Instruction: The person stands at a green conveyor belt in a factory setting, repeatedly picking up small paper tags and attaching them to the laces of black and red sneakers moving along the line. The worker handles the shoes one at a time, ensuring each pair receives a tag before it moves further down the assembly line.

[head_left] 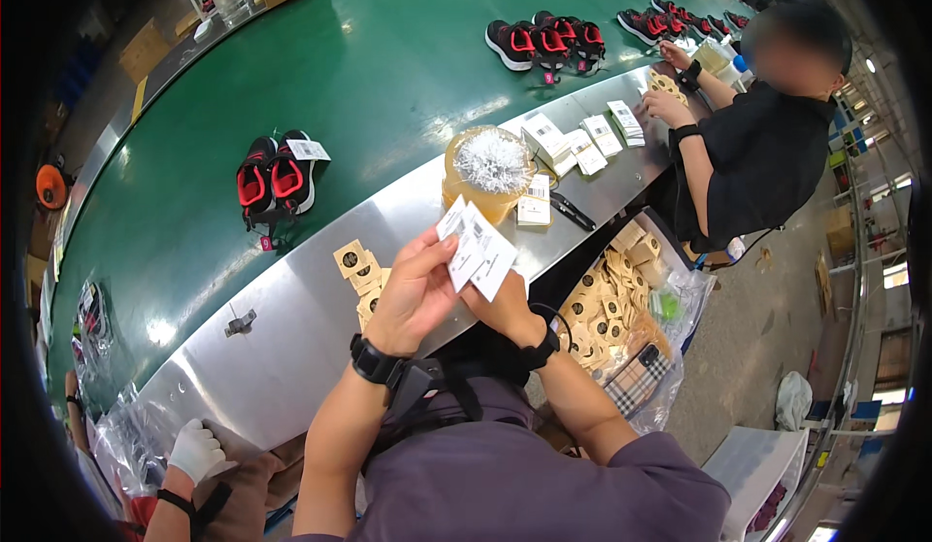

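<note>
Above the metal ledge, my left hand pinches a few fanned white hang tags, its thumb on their left edge. Closed against the tags' lower edge is my right hand, its fingertips partly hidden behind them. Just beyond the tags stands a yellowish tub topped with a heap of white tag strings. A short stack of printed tags lies right of the tub, beside a black pen. Tan square cards lie beside my left hand.
Black and red shoes sit on the green conveyor belt, with more pairs farther right. More tag stacks line the ledge. A co-worker handles tan cards at right; a gloved hand is at lower left. A card-filled box stands below.
</note>
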The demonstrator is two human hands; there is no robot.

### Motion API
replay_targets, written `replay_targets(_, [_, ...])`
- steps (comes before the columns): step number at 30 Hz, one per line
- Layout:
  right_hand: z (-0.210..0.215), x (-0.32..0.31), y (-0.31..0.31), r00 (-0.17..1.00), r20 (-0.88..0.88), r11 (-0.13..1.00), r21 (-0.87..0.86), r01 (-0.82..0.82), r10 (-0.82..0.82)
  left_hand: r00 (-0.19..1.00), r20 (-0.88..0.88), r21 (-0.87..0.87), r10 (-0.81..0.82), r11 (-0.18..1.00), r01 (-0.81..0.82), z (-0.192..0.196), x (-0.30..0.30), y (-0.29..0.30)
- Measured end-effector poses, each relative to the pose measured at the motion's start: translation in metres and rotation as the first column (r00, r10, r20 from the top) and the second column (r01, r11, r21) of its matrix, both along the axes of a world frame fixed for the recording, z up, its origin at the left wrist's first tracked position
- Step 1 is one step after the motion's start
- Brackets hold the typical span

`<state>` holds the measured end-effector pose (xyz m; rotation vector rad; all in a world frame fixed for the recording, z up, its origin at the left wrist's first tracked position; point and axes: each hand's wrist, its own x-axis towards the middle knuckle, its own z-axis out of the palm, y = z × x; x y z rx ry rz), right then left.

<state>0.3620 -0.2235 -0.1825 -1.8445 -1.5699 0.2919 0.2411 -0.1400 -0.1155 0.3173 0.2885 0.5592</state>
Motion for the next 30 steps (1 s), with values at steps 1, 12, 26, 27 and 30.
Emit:
replay_targets(1, [-0.001, 0.000, 0.000, 1.000, 0.000, 1.000, -0.011, -0.002, 0.002, 1.000, -0.024, 0.029, 0.016, 0.999, -0.016, 0.003, -0.005, 0.001])
replay_targets(12, [0.009, 0.003, -0.002, 0.996, -0.073, 0.984, -0.163, -0.070, 0.058, 0.867, -0.344, 0.321, 0.361, 0.913, -0.253, -0.007, -0.114, 0.042])
replay_targets(26, [0.209, 0.063, 0.002, 0.850, -0.436, 0.929, -0.075, -0.363, 0.298, 0.290, -0.713, 0.670, 0.638, 0.499, 0.550, -0.052, -0.201, 0.040])
replay_targets(27, [0.224, 0.064, 0.005, 0.856, -0.492, 0.960, -0.126, -0.249, 0.157, 0.266, -0.648, 0.697, 0.714, 0.415, 0.585, -0.060, -0.205, 0.041])
replay_targets(30, [0.256, 0.073, 0.006, 0.913, -0.407, 0.984, -0.170, -0.057, -0.017, 0.131, -0.587, 0.561, 0.799, 0.285, 0.777, -0.037, -0.200, 0.045])
